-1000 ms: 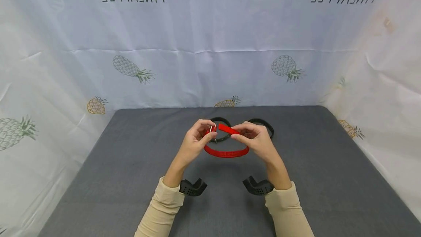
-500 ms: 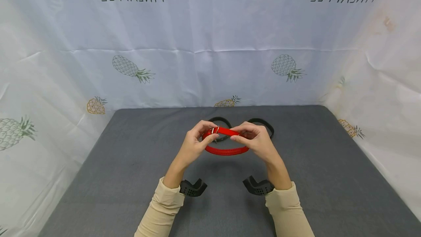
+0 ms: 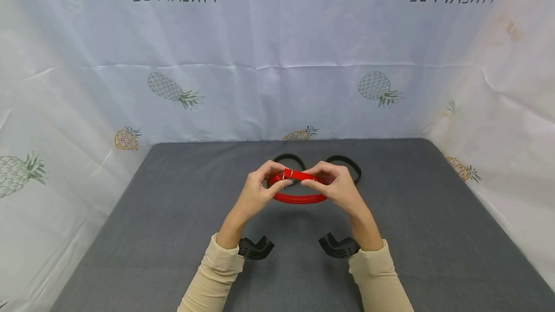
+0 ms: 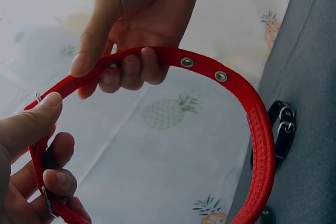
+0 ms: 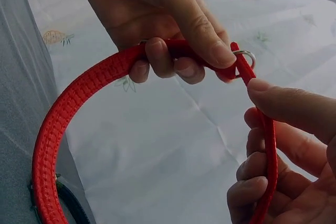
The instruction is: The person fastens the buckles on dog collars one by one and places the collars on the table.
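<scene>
Both hands hold a red collar in the air, its band bent into a loop. The left hand pinches the metal-fitted end between thumb and fingers. Pinched by the right hand is the other, eyeleted end. Between the thumbs, the strap's tip pokes through a metal ring in the right wrist view. Metal-rimmed eyelets line the strap in the left wrist view. Several fingers of each hand curl under the band.
Two black collars lie on the grey table behind the hands: the left one is partly covered by the red loop, the right one sits past the right hand. A white pineapple-print curtain stands at the back and sides.
The strap's tip was apart from the metal fitting a second ago. It has moved left to the fitting and now passes through the ring, with the hands slightly closer together.
</scene>
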{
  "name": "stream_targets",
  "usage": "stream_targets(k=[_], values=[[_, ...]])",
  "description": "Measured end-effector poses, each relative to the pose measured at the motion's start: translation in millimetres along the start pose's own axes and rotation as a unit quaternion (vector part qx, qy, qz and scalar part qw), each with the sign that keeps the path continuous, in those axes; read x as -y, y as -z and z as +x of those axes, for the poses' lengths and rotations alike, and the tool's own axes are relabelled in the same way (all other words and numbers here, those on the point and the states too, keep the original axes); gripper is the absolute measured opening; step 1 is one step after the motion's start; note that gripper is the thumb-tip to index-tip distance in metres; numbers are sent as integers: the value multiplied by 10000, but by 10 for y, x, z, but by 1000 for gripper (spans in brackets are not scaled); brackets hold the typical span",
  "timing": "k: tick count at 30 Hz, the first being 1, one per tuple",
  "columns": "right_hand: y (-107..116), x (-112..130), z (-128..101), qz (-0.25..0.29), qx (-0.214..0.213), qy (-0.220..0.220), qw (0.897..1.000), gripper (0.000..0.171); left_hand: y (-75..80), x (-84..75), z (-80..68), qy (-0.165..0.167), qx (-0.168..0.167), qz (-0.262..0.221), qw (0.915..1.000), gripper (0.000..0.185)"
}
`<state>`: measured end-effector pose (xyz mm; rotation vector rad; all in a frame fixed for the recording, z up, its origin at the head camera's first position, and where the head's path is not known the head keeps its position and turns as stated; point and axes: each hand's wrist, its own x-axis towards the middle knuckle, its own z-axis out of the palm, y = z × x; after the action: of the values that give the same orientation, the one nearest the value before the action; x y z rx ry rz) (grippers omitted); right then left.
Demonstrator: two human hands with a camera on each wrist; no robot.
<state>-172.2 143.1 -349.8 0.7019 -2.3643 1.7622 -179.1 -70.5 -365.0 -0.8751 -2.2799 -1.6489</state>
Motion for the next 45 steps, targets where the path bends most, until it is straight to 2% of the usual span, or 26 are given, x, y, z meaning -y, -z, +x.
stream_targets(k=[5,14,18,28,31,38,45], values=[[-44,27,2,161,17,-17,9999,24,-17,-21,-1,-9,-43,60,10000,22],[-154,24,11,335,152,276,9989,36,-63,-10,-10,212,66,55,9997,22],[-203,12,15,352,170,293,9988,33,-86,-4,-14,276,158,34,9995,23],[-188,2,16,409,-149,206,9988,23,-76,-23,-13,441,426,44,9981,33],[-178,-5,13,384,-211,176,9989,22,-71,-7,-8,276,314,153,9990,32],[-164,-14,8,364,-243,107,9990,20,-77,9,-14,-101,-35,-108,9999,34],[-152,-11,11,339,-244,143,9990,19,-92,25,-8,-272,-432,-289,9983,35]])
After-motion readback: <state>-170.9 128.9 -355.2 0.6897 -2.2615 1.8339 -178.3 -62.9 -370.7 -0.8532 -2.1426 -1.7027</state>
